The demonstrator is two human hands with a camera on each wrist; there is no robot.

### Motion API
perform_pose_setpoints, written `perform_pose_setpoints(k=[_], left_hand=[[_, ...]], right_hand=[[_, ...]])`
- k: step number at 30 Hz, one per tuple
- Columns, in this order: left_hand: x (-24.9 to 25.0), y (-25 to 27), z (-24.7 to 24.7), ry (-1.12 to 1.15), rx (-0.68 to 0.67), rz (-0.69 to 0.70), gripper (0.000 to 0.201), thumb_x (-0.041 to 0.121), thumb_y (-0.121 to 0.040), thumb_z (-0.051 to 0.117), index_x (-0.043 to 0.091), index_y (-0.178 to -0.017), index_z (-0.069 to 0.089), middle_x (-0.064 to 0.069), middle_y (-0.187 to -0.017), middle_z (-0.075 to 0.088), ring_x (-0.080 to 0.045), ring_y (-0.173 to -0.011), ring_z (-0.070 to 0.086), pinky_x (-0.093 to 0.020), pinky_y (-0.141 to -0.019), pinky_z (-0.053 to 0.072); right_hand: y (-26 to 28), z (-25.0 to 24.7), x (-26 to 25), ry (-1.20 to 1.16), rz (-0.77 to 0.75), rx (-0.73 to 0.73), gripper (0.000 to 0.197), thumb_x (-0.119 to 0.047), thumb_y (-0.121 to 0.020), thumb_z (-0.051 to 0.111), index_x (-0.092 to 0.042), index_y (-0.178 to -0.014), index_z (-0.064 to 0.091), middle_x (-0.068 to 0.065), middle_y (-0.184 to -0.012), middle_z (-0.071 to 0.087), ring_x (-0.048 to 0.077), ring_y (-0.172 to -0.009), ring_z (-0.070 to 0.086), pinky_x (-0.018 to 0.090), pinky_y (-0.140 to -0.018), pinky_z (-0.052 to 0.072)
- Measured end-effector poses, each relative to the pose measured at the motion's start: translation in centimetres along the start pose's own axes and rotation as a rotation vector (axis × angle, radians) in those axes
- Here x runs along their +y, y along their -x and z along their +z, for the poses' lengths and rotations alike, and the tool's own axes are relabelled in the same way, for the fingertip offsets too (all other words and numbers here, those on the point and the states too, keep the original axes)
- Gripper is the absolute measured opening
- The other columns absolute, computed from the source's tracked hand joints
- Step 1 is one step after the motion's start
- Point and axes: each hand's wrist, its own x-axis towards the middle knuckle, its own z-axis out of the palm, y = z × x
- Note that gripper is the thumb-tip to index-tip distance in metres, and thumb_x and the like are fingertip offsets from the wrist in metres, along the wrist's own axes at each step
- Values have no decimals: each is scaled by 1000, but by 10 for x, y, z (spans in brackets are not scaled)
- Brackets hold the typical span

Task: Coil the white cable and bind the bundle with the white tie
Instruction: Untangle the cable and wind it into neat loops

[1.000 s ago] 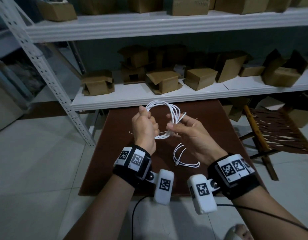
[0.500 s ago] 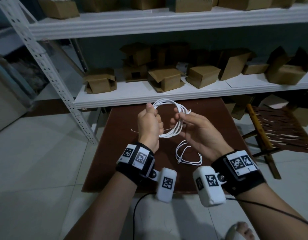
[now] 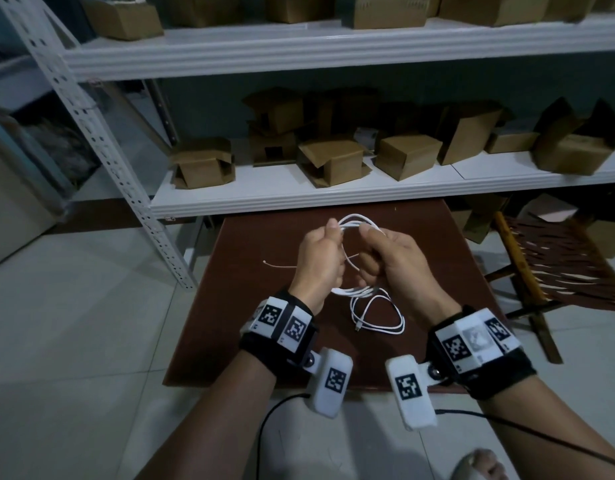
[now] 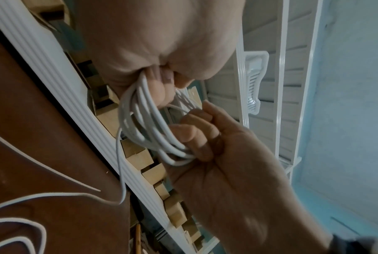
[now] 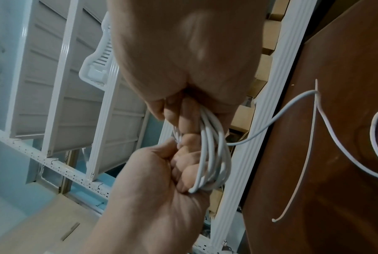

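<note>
White cable (image 3: 356, 221), several loops bunched, loose tail on table (image 3: 455, 271)

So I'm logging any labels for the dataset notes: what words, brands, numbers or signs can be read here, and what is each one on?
No readable words, brands or numbers in any view.
Black-and-white square code markers, patterns and not text, on the wristbands and wrist cameras of the left hand and right hand.
Cardboard boxes: no print visible.
White cable: no marking visible.

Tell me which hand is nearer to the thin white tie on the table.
Left. The left hand hovers right beside the white tie; the right hand is farther away, beyond the coil.
</note>
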Motion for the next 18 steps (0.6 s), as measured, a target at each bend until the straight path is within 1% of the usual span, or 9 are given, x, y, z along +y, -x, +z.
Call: perform_pose_setpoints(k=[2,5,6,8,10,12,14,16,18], left_hand=[[1,5,0,-29,-27,19,33,22,-107,51,17,-75,47,5,-50,34,-5,-34,27,-16,-35,23],[0,6,-1,-99,-38,62,14,4,-89,52,12,-78,47,-3,-58,50,-9,-36,42,-19,-35,31],[-1,4,0,-142,4,67,7,9,-87,54,12,-84,49,-7,-66,60,-14,-42,54,-21,-37,37],[-7,-1,0,-229,90,68,19,30,-84,61,26,-98,49,-14,-89,73,-30,-66,73,-36,-48,56],[-14,-6,0,-285,145,79,20,41,-88,63,34,-99,48,-10,-98,73,-33,-81,75,-52,-65,64],[-11,-6,0,-323,148,108,12,38,-98,58,26,-97,55,-8,-95,72,-31,-83,73,-47,-68,62],[-12,-8,-1,-355,135,103,25,38,-97,54,18,-89,66,-11,-86,74,-36,-79,74,-44,-62,57],[-15,-11,0,-387,119,75,34,43,-92,52,15,-88,72,-12,-83,76,-39,-79,75,-48,-63,61],[-17,-11,-1,-437,125,56,36,47,-91,50,18,-94,70,-11,-91,76,-38,-83,75,-55,-72,63]], right_hand=[[1,2,-1,-15,-2,11,60,-25,-112,49,-25,-52,54,0,-48,32,16,-41,31,30,-47,37],[3,4,-4,-33,-6,4,60,-27,-112,47,-24,-52,53,1,-48,32,17,-40,32,29,-48,35],[3,4,-5,-36,-5,-3,61,-26,-112,47,-24,-51,51,1,-47,32,17,-39,32,28,-47,35],[5,7,-5,-39,-5,-22,63,-25,-112,46,-25,-50,49,0,-46,31,16,-39,30,27,-45,35],[5,10,-4,-31,-4,-35,65,-24,-112,45,-24,-48,53,0,-45,31,16,-40,29,27,-46,35],[6,11,-3,-21,-5,-37,65,-24,-113,45,-25,-48,54,1,-45,32,16,-41,29,28,-47,35],[6,11,-2,-5,-14,-36,65,-23,-113,45,-25,-48,50,3,-46,33,18,-41,31,30,-47,36],[6,10,-1,24,-23,-38,64,-23,-113,46,-25,-49,49,4,-46,34,19,-40,34,32,-48,37],[7,10,1,52,-25,-39,64,-24,-112,47,-25,-49,52,5,-47,34,20,-39,37,33,-51,37]])
